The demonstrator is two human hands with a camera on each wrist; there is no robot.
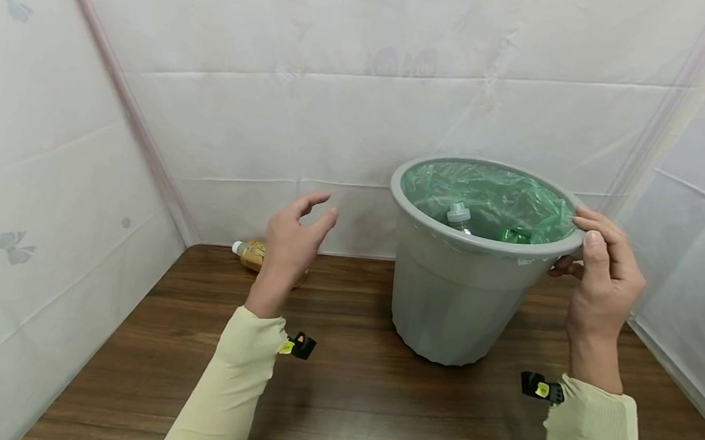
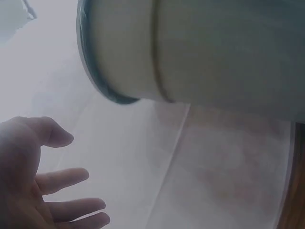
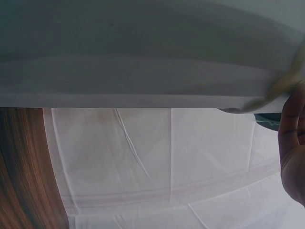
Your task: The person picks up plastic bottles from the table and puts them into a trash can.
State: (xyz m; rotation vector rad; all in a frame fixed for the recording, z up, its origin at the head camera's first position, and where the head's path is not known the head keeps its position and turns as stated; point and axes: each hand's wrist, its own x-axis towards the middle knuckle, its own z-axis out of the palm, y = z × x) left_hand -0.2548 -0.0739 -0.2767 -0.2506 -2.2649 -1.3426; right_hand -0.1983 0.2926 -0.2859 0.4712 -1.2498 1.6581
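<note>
A grey plastic trash bin (image 1: pixel 454 302) stands on the table, its rim sloping lower toward the right in the head view. A thin green bag (image 1: pixel 435 181) lines it. Inside show a clear bottle with a pale cap (image 1: pixel 459 212) and something shiny and green (image 1: pixel 516 235). My right hand (image 1: pixel 606 285) grips the bin's rim at the right, thumb outside and fingers partly hidden by the rim. Left of the bin, my left hand (image 1: pixel 292 240) is raised with fingers loosely spread and holds nothing. The left wrist view shows those fingers (image 2: pixel 71 179) apart from the bin.
Behind my left hand a bottle of amber liquid with a white cap (image 1: pixel 252 254) lies on its side, partly covered by the wrist. The brown wood-grain table (image 1: pixel 340 396) ends at a white sheet wall (image 1: pixel 310 121) behind and at both sides.
</note>
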